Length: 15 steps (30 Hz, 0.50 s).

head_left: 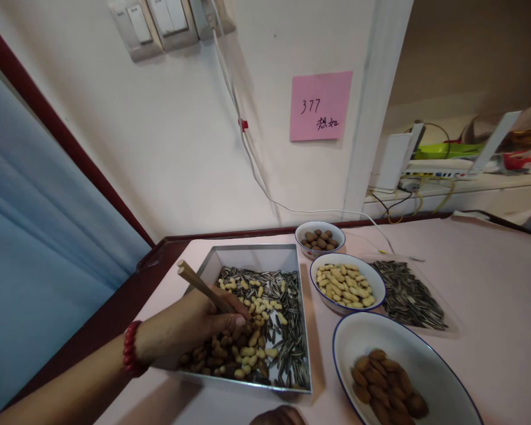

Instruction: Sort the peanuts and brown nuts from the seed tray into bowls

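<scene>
My left hand (pixel 194 323), with a red bead bracelet on its wrist, is closed around a pair of wooden chopsticks (pixel 203 287). Their thick ends point up and to the left; the tips are hidden behind my fingers. The hand reaches over the left side of a square metal tray (pixel 308 354). Peanuts in the shell (pixel 259 307) lie in its middle, with striped sunflower seeds (pixel 292 345) along the back and right. Darker brown nuts sit near my fingers, partly in shadow. Only a sliver of my right hand (pixel 279 415) shows at the bottom edge, before the tray; its fingers are mostly cut off.
Right of the tray stand a small bowl of round brown nuts (pixel 321 239), a bowl of peanuts (pixel 345 284) and a large bowl of almonds (pixel 384 383). A clear tray of sunflower seeds (pixel 409 295) lies beyond. A white cable (pixel 327 211) runs down the wall onto the table.
</scene>
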Available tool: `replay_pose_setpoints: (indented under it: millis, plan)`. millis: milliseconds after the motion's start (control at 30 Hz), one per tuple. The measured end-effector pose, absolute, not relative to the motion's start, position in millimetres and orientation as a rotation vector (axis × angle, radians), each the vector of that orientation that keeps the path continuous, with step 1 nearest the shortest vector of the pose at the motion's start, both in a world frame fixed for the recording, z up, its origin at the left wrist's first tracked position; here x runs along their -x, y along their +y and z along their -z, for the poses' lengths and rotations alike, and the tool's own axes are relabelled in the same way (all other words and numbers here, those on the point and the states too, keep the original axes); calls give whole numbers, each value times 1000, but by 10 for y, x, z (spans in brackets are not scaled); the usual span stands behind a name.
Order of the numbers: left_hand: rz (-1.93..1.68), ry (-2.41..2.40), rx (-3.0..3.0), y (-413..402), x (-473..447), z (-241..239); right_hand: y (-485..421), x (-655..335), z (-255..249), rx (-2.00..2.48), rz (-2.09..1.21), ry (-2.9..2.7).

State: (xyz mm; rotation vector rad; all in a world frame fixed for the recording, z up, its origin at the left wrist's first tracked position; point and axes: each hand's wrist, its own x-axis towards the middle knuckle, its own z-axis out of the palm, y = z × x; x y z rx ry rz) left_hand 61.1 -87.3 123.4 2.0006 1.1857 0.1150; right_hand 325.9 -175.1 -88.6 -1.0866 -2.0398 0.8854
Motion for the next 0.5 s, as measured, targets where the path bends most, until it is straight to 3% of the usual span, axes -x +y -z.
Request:
replay_pose_setpoints:
  millis: [500]
  plan:
    - [-133, 1186, -2125, -854, -523, -1281, -1769, -3308, 1057, 1068, -908, -2014]
